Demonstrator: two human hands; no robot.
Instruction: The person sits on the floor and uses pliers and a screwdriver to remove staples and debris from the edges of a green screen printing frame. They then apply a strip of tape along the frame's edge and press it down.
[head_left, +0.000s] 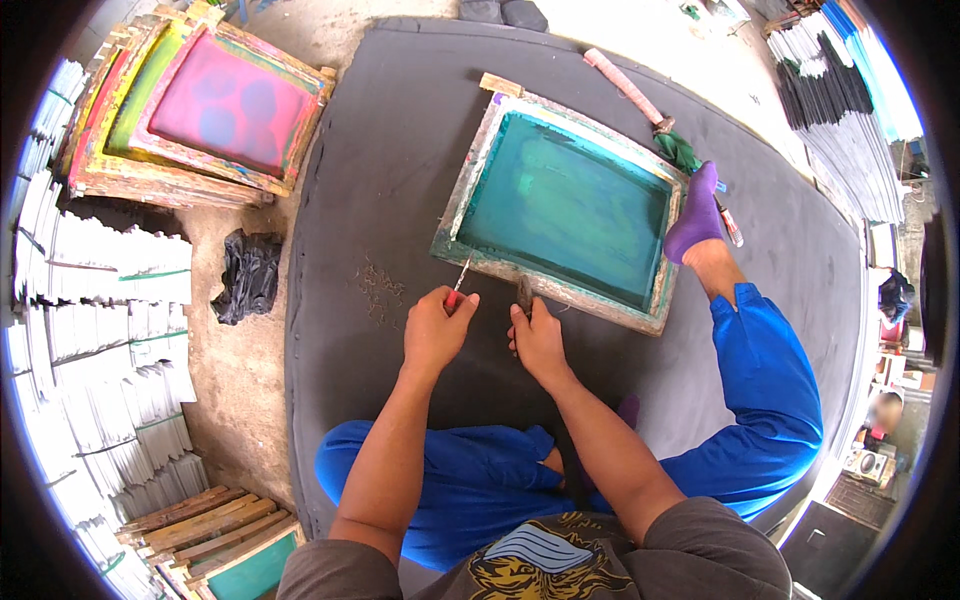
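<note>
A silk-screen printing frame (pixel 582 294) with wooden sides and a green-stained mesh lies tilted on the dark table. My left hand (pixel 436 328) is closed around a screwdriver (pixel 461 280) with a red handle; its thin metal shaft reaches to the frame's near left edge. Closed as well, my right hand (pixel 538 340) grips a dark tool (pixel 525 291) whose head meets the frame's near side; its exact kind cannot be made out. Left of my left hand, small brown bits (pixel 380 287) are scattered over the table. My purple-socked foot (pixel 697 215) rests against the frame's right side.
Several paint-stained screen frames (pixel 290 165) are stacked at the far left. Beside the table lies a black plastic bag (pixel 247 275). Bundles of white sheets (pixel 110 330) line the left. Past the printing frame are a wrapped stick (pixel 625 85), a green cloth (pixel 678 150) and a marker-like tube (pixel 732 226).
</note>
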